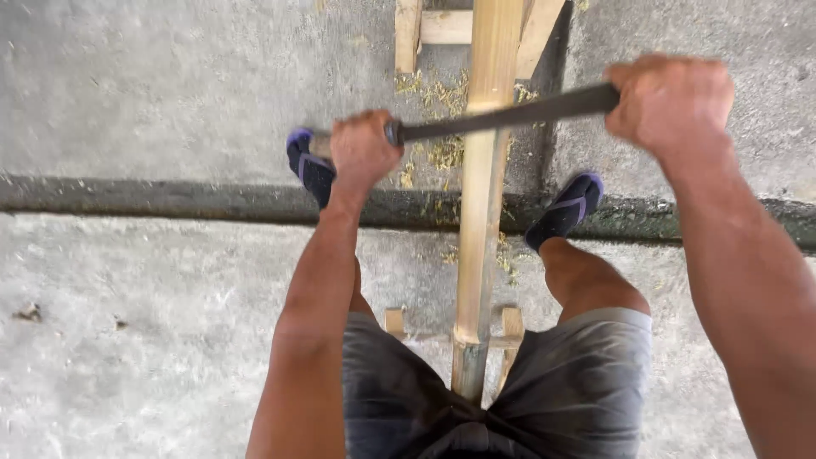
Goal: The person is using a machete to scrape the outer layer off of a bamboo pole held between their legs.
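The person is standing astride a long bamboo pole (pixel 481 195) that's running lengthwise between the legs, resting on small wooden supports (pixel 422 30) at both ends. Both hands are gripping a dark blade (pixel 501 115) laid crosswise on the pole: the left hand (pixel 364 149) is wrapping tight around the handle end, the right hand (pixel 671 98) is clamping the far end. Pale shavings (pixel 438 119) are lying on the concrete floor (pixel 153 102) beside the dark sandals (pixel 565 208).
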